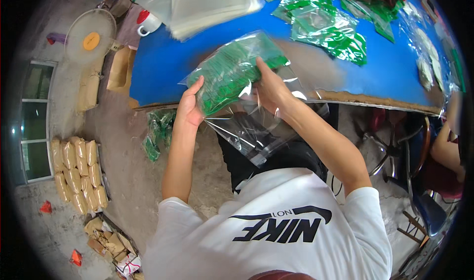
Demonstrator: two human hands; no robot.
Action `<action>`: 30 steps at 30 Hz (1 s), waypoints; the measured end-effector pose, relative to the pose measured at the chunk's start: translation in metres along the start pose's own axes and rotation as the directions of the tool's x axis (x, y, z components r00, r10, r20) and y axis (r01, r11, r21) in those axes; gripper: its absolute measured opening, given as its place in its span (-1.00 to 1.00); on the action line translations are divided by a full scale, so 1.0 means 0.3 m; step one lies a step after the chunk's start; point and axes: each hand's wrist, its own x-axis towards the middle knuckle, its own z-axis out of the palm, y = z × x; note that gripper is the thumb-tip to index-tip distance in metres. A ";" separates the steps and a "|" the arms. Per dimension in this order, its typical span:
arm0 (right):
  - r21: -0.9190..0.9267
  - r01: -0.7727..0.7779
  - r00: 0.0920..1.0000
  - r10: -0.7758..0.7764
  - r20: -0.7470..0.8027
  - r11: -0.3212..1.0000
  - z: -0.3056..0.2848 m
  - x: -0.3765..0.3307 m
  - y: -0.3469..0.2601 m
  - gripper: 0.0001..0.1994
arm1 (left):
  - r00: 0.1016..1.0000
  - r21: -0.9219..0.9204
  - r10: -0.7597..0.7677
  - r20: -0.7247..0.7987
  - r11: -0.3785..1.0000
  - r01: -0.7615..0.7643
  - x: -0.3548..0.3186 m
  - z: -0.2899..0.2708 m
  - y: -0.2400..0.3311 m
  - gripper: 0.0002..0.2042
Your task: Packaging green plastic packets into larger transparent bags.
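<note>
A clear plastic bag (pixel 264 141) with a row of flat green packets (pixel 229 77) in it is held up at the near edge of the blue table. My left hand (pixel 190 105) grips the bundle's left end, thumb pointing up along its side. Around the right end my right hand (pixel 270 87) is closed, its thumb pressed on the front of the packets. The bag's loose part hangs over my lap. My other fingers are partly hidden behind the bundle.
Blue table (pixel 160 65) carries a stack of clear bags (pixel 212 11), a white mug (pixel 148 24) and loose green packets (pixel 328 31). A fan (pixel 91 39) stands left, filled tan sacks (pixel 79 174) lie on the floor, and another person's arm (pixel 441 144) shows at right near chairs.
</note>
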 end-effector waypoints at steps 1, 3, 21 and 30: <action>-0.025 -0.015 1.000 0.015 -0.004 1.000 -0.008 -0.021 -0.003 -0.37 | 1.000 0.029 0.005 -0.006 1.000 -0.005 -0.016 0.020 0.011 -0.65; -0.071 -0.026 1.000 0.026 -0.004 0.997 -0.027 -0.049 -0.001 -0.35 | 1.000 0.056 0.016 -0.022 0.998 -0.014 -0.022 0.018 0.033 -0.66; -0.946 0.313 0.460 -0.858 0.227 -0.082 -0.369 0.011 -0.390 -0.39 | 0.643 0.737 0.523 0.560 -0.669 -0.097 0.047 0.188 0.002 -0.29; -0.911 -0.235 0.583 -0.799 0.147 -0.338 -0.476 0.217 -0.379 -0.12 | 0.783 0.760 0.423 0.456 -0.643 -0.095 0.076 0.029 -0.070 -0.27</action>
